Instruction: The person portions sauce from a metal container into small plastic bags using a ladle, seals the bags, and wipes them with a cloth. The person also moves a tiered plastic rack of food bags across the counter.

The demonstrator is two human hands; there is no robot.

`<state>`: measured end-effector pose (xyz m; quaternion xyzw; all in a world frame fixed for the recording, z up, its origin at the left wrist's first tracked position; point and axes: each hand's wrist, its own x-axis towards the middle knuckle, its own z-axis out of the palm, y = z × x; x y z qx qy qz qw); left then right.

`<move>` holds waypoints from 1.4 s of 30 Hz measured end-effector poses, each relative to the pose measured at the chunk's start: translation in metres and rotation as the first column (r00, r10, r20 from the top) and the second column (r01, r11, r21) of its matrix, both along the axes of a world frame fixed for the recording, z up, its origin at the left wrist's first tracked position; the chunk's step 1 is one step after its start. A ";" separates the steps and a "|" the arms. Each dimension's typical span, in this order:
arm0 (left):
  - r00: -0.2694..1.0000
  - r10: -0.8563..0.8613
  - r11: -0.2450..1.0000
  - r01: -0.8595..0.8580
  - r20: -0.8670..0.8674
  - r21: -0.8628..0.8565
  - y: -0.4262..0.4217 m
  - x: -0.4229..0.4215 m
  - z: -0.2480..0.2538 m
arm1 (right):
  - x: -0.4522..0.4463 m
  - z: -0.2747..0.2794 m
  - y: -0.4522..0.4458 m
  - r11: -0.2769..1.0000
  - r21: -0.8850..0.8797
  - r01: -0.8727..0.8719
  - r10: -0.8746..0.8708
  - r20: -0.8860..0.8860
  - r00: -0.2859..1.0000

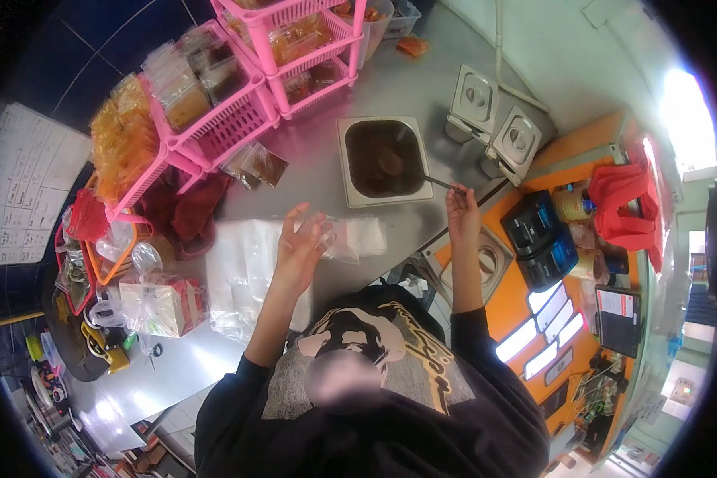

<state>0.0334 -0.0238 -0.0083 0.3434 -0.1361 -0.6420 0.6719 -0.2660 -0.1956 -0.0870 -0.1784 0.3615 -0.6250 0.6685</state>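
My right hand [463, 211] is closed on the thin dark handle of a ladle [438, 183]. Its bowl end rests in a square steel pan [345, 159] of dark brown sauce [374, 171]. My left hand [299, 243] is raised with fingers spread and slightly curled, to the left of the pan and nearer to me. Clear plastic bags [362, 237] lie beside and beneath its fingers; I cannot tell whether the fingers touch one. More clear plastic sheets [239, 267] are spread on the steel counter to its left.
Pink stacked baskets [223, 131] of filled packets stand at the back left. Filled sachets [256, 165] lie near them. Lidded steel containers [476, 95] stand right of the pan. Several phones [550, 315] and a black device [540, 239] sit on an orange surface [494, 299].
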 end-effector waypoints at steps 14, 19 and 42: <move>0.952 0.137 0.988 -0.111 0.275 -0.107 -0.034 0.003 0.018 | 0.000 0.010 0.003 0.999 -0.036 0.025 -0.024 0.027 0.999; 0.856 0.218 0.954 -0.086 0.468 -0.286 -0.062 -0.006 0.030 | 0.006 0.040 0.002 0.990 -0.107 0.090 -0.089 0.013 0.996; 0.244 0.502 0.838 0.100 0.830 -0.536 -0.143 -0.049 0.018 | 0.047 0.174 0.040 0.891 -0.423 0.163 -0.217 -0.081 0.973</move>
